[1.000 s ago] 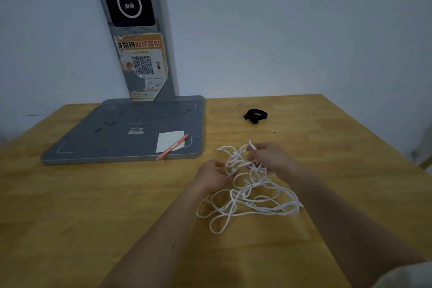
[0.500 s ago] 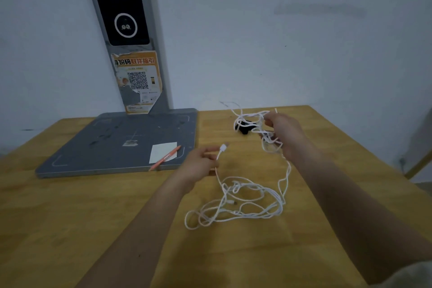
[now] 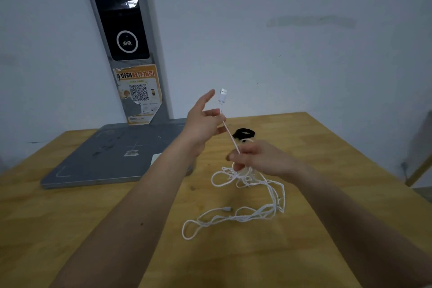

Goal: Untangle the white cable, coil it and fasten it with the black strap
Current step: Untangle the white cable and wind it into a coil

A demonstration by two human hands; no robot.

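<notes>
The white cable [image 3: 236, 217] lies in loose tangled loops on the wooden table [image 3: 70, 229]. My left hand [image 3: 202, 121] is raised and pinches the cable just below its USB plug [image 3: 223, 95], which points up; the index finger sticks out straight. A taut stretch of cable runs down from there to my right hand [image 3: 254, 159], which grips it above the tangle. The small connector [image 3: 228, 209] at the other end rests on the table. The black strap [image 3: 244, 134] lies on the table behind my right hand, partly hidden by the cable.
A grey device with a flat base [image 3: 105, 159] and a tall post [image 3: 131, 54] bearing an orange QR sticker stands at the back left. A white card [image 3: 156, 158] lies on the base, mostly hidden by my left forearm. The table ends at the right.
My left hand has lifted the USB plug end up and away, pulling a length of cable taut. My right hand came down and toward me, holding the cable above the tangle.
</notes>
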